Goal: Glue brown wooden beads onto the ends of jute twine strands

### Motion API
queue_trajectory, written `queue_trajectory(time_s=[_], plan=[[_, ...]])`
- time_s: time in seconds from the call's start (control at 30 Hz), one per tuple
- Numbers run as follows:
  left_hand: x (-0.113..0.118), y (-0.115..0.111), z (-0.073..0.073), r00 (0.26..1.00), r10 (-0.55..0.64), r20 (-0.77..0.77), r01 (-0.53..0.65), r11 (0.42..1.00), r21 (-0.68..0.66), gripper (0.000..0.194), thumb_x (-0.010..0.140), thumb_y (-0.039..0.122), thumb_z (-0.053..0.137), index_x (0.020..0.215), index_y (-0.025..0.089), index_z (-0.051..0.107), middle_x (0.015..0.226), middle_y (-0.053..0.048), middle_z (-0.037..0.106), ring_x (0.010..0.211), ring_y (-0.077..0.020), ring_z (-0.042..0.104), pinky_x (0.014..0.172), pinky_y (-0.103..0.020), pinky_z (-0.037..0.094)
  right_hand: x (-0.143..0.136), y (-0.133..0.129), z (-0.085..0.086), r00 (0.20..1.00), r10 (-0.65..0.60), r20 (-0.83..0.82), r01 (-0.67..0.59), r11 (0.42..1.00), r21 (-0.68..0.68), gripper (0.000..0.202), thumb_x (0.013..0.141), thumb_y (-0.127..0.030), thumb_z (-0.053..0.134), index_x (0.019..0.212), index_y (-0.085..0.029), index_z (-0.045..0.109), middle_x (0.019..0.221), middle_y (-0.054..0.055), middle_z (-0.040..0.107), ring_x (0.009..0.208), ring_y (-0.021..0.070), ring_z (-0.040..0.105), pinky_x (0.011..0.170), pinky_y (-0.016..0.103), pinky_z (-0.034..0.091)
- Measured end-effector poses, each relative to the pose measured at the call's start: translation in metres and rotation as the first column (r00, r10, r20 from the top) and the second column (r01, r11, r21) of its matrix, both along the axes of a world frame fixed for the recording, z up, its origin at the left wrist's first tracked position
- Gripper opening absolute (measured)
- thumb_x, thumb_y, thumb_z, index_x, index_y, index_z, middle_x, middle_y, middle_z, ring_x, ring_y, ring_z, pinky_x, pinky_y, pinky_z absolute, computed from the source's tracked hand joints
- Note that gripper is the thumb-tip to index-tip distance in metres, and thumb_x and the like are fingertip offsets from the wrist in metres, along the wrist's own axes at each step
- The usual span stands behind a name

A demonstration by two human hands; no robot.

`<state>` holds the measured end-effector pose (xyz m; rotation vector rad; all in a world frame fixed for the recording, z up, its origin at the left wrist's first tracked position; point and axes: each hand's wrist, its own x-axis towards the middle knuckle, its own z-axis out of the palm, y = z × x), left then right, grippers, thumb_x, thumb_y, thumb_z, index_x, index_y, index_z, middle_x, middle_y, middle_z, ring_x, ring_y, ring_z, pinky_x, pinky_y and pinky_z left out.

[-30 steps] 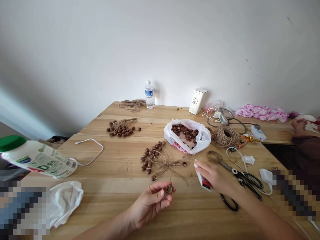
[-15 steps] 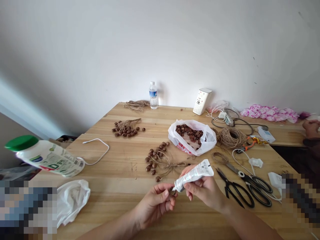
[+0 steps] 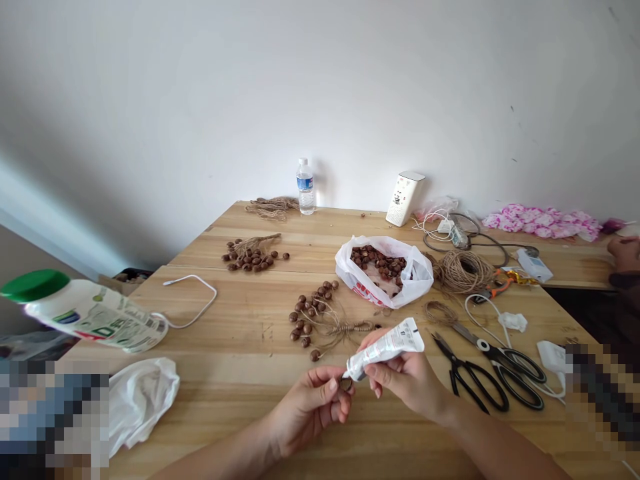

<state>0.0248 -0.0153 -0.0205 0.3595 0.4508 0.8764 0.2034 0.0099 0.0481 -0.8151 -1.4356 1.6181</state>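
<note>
My left hand [image 3: 320,403] pinches a small brown nutshell [image 3: 345,384] between thumb and fingers. In my right hand [image 3: 400,377] is a white glue tube [image 3: 385,350], tilted so that its nozzle meets the shell; whether glue is coming out cannot be made out. Just beyond my hands lies a bundle of twine strands with brown shells on their ends [image 3: 307,323]. A second such bundle [image 3: 253,257] rests farther back to the left. Behind my right hand a white plastic bag [image 3: 345,270] stands open, holding many loose brown shells [image 3: 383,263].
Two pairs of scissors [image 3: 480,380] lie to the right, near a twine roll [image 3: 463,270] and white cables. A green-capped bottle [image 3: 100,313] and a crumpled white bag [image 3: 145,400] are at left. A water bottle [image 3: 305,190] and white box [image 3: 404,199] stand by the wall.
The view has shifted slightly. Both hands keep their grips, and the tube's nozzle stays at the shell with hardly any movement.
</note>
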Motion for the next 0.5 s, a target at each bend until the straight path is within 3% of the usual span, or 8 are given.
queue_trajectory(time_s=[0.5], plan=[[-0.0008, -0.0013, 0.0005, 1.0, -0.022, 0.008, 0.022, 0.999, 0.038, 0.015, 0.069, 0.022, 0.072, 0.082, 0.014, 0.072, 0.074, -0.007, 0.07, 0.055, -0.0109, 0.062, 0.051, -0.02, 0.048, 0.0016, -0.0018, -0.003, 1.0, 0.002, 0.031, -0.003, 0.998, 0.055, 0.02, 0.078, -0.022, 0.064, 0.094, -0.017, 0.053, 0.082, 0.002, 0.056, 0.056, 0.0086, 0.054, 0.048, 0.02, 0.048]])
